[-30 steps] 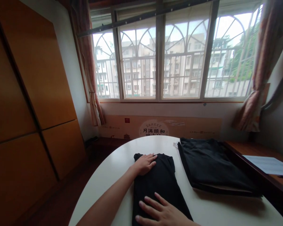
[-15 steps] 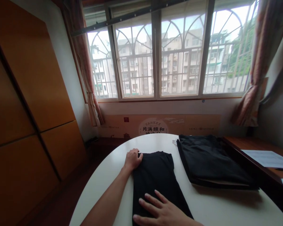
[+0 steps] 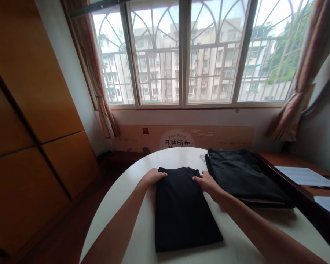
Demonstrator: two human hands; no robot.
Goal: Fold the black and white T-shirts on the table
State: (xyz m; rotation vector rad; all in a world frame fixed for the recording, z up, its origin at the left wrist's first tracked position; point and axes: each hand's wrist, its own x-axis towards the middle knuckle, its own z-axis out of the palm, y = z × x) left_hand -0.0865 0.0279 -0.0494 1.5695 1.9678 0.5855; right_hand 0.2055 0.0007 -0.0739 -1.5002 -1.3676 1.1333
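A folded black garment lies flat on a round white table, its wider end toward me; I cannot tell whether it is trousers or another piece of clothing. At its far left corner, my left hand grips the edge, thumb on top and the other fingers mostly hidden. My right hand pinches the far right corner between thumb and fingers. Just to the right, a second stack of folded black cloth sits on the table, apart from the garment, with a pale strip showing along its near edge.
A brown wooden desk with paper sheets and a dark pen stands at the right. Behind the table are a printed cardboard panel and a barred window. An orange-brown cabinet fills the left side.
My right hand has gone from lying spread on the near part of the garment to its far right corner. The left hand still holds the far left corner. The view has tipped down slightly.
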